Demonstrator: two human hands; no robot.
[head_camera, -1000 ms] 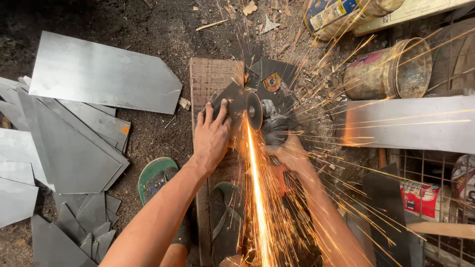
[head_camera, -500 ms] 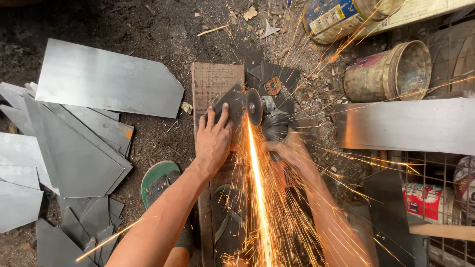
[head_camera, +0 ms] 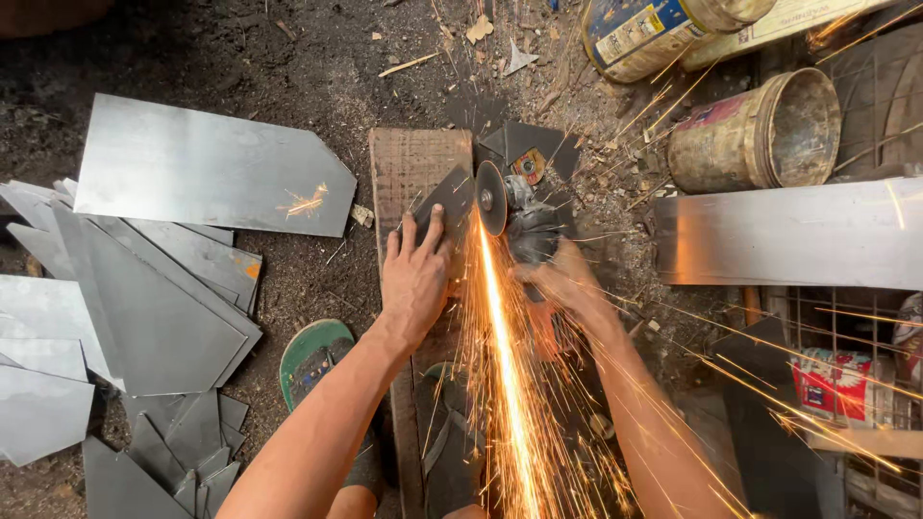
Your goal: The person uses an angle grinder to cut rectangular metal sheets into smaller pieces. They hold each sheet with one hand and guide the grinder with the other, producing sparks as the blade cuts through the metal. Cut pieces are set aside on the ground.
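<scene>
My left hand (head_camera: 415, 274) presses flat on a small dark metal piece (head_camera: 448, 197) that lies on a wooden plank (head_camera: 411, 163) on the dirt floor. My right hand (head_camera: 562, 284) grips an angle grinder (head_camera: 519, 213). Its disc (head_camera: 491, 198) meets the right edge of the metal piece. A bright stream of orange sparks (head_camera: 505, 375) shoots back toward me between my forearms and fans out to the right.
Grey sheet-metal cutouts (head_camera: 207, 173) lie stacked at the left. A green sandal (head_camera: 312, 356) is beside the plank. Rusty tins (head_camera: 755, 130) (head_camera: 654, 29) and a long metal sheet (head_camera: 788, 235) lie at the right, above a wire rack with a red packet (head_camera: 832, 384).
The view has shifted slightly. The grinder keeps cutting at the same spot, and the spark stream stays narrow down the middle with fewer sparks flying upward to the right.
</scene>
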